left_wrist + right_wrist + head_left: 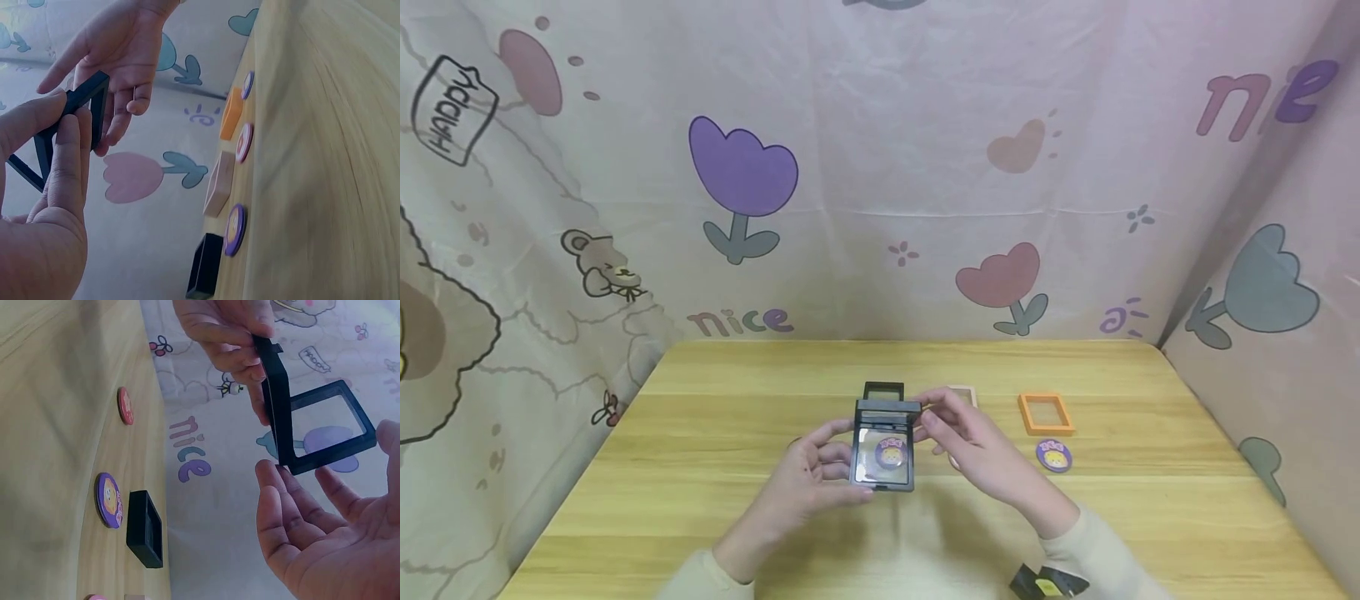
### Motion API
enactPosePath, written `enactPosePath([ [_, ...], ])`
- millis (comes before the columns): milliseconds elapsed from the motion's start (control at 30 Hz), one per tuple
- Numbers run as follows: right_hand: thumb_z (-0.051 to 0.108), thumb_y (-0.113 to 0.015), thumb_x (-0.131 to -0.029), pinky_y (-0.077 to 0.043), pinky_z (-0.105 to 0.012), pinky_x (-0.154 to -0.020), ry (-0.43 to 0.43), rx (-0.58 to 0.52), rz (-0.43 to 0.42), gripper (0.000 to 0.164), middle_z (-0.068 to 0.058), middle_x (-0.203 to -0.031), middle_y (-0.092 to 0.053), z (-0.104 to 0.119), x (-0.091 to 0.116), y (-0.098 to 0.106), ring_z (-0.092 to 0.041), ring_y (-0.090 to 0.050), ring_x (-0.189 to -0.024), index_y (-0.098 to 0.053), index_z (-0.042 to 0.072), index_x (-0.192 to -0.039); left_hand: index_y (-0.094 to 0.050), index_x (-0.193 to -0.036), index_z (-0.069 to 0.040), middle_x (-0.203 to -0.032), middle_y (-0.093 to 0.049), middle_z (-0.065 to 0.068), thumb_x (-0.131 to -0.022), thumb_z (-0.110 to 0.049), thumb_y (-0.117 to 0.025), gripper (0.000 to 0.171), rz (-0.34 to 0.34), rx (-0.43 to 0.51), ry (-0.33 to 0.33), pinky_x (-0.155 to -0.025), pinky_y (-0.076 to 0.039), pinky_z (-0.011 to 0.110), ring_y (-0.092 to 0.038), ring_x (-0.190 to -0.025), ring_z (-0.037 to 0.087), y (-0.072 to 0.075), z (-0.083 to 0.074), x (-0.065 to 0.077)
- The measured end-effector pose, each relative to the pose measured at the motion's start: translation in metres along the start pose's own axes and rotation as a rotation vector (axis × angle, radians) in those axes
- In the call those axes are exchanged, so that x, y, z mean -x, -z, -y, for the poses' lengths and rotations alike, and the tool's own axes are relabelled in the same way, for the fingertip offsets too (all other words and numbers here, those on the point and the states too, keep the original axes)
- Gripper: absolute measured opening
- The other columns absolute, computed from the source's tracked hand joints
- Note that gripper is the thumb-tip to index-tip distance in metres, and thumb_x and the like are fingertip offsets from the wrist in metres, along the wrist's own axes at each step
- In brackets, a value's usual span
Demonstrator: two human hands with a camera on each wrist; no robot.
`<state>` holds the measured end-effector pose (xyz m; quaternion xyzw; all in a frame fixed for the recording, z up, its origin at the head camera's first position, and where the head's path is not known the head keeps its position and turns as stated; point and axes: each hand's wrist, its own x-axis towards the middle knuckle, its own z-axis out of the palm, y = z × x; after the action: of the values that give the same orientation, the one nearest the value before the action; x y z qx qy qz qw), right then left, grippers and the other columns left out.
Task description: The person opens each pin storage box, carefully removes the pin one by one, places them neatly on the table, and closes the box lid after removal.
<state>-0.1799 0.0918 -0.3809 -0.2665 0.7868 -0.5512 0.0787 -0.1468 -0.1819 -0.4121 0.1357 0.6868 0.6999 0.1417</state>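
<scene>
My left hand grips the side of a black hinged display frame with clear film panes, held up above the table. Its two halves stand apart at an angle, as the right wrist view shows. Thumb and fingertips of my right hand are at the edge of the raised half and pinch it; its other fingers hang loosely bent. Through the clear film a purple round badge shows; in the left wrist view this badge lies on the table by a second black frame.
Along the table stand a pale pink frame and an orange frame. Round badges lie before them: a pink one and a purple one. A red badge lies at left. A black-and-yellow object is at the front edge.
</scene>
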Motion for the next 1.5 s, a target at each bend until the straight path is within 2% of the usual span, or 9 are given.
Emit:
enactPosePath([
  [133,0.024,-0.049,-0.115,-0.064,-0.035,-0.086,-0.009,0.003,-0.025,0.035,-0.021,-0.126,-0.071,-0.001,0.003,0.003,-0.027,-0.073,-0.111,-0.055,0.0,-0.141,-0.037,-0.159,0.004,-0.107,-0.076,0.003,-0.08,0.0,-0.089,0.095,0.002,-0.012,0.026,-0.088,-0.065,0.03,-0.077,-0.097,0.016,-0.005,0.0,-0.003],
  [433,0.027,-0.05,-0.115,-0.065,-0.035,-0.086,-0.066,-0.012,-0.054,0.035,-0.02,-0.132,-0.069,-0.003,0.007,0.008,-0.027,-0.072,-0.112,-0.059,0.004,-0.139,-0.035,-0.162,0.002,-0.107,-0.076,0.004,-0.08,-0.001,-0.089,0.098,0.015,-0.031,0.042,-0.088,-0.066,0.03,-0.077,-0.097,0.017,-0.014,0.001,-0.008],
  [500,0.026,-0.05,-0.115,-0.064,-0.034,-0.086,-0.067,-0.018,-0.048,0.034,-0.021,-0.131,-0.069,-0.005,0.007,0.009,-0.031,-0.071,-0.113,-0.059,0.004,-0.139,-0.034,-0.162,0.001,-0.107,-0.075,0.004,-0.08,0.0,-0.089,0.099,0.013,-0.031,0.045,-0.088,-0.066,0.03,-0.077,-0.097,0.017,-0.015,0.002,-0.009],
  [600,0.025,-0.053,-0.113,-0.064,-0.033,-0.086,-0.055,-0.038,-0.031,0.033,-0.022,-0.133,-0.068,-0.006,0.009,0.011,-0.034,-0.07,-0.115,-0.058,0.004,-0.137,-0.035,-0.162,0.001,-0.107,-0.075,0.005,-0.08,-0.001,-0.089,0.098,0.006,-0.032,0.05,-0.086,-0.066,0.029,-0.077,-0.096,0.016,-0.015,0.003,-0.01],
  [767,0.023,-0.06,-0.11,-0.062,-0.031,-0.089,-0.044,-0.07,-0.005,0.034,-0.022,-0.14,-0.064,-0.009,0.014,0.013,-0.03,-0.067,-0.12,-0.055,0.004,-0.138,-0.035,-0.161,0.003,-0.107,-0.076,0.01,-0.081,-0.004,-0.09,0.097,0.005,-0.046,0.045,-0.085,-0.065,0.029,-0.077,-0.093,0.016,-0.016,0.003,-0.011],
  [967,0.016,-0.071,-0.103,-0.061,-0.029,-0.098,-0.014,-0.075,0.001,0.04,-0.02,-0.14,-0.063,-0.012,0.016,0.011,-0.03,-0.066,-0.12,-0.054,0.006,-0.138,-0.036,-0.16,0.003,-0.105,-0.077,0.011,-0.082,-0.004,-0.09,0.095,0.012,-0.037,0.041,-0.085,-0.066,0.03,-0.078,-0.093,0.017,-0.015,0.004,-0.014],
  [1100,0.014,-0.077,-0.097,-0.06,-0.029,-0.099,-0.005,-0.08,0.003,0.047,-0.019,-0.14,-0.063,-0.012,0.018,0.011,-0.028,-0.067,-0.12,-0.054,0.008,-0.138,-0.034,-0.16,0.005,-0.103,-0.079,0.011,-0.083,-0.004,-0.089,0.095,0.022,-0.013,0.037,-0.087,-0.065,0.029,-0.08,-0.094,0.018,-0.015,0.004,-0.014],
  [1267,0.013,-0.082,-0.092,-0.06,-0.027,-0.095,0.027,-0.076,0.002,0.054,-0.017,-0.137,-0.064,-0.015,0.019,0.01,-0.019,-0.068,-0.118,-0.055,0.008,-0.139,-0.03,-0.164,0.003,-0.097,-0.081,0.005,-0.083,-0.008,-0.09,0.101,0.035,0.035,0.087,-0.09,-0.064,0.031,-0.082,-0.091,0.02,-0.014,0.004,-0.013],
  [1500,0.013,-0.087,-0.087,-0.059,-0.026,-0.095,0.039,-0.042,0.001,0.056,-0.016,-0.133,-0.068,-0.017,0.02,0.008,-0.015,-0.07,-0.114,-0.058,0.012,-0.136,-0.028,-0.165,0.001,-0.092,-0.082,0.0,-0.083,-0.011,-0.092,0.105,0.056,0.045,0.125,-0.09,-0.057,0.032,-0.082,-0.088,0.018,-0.011,0.004,-0.015],
])
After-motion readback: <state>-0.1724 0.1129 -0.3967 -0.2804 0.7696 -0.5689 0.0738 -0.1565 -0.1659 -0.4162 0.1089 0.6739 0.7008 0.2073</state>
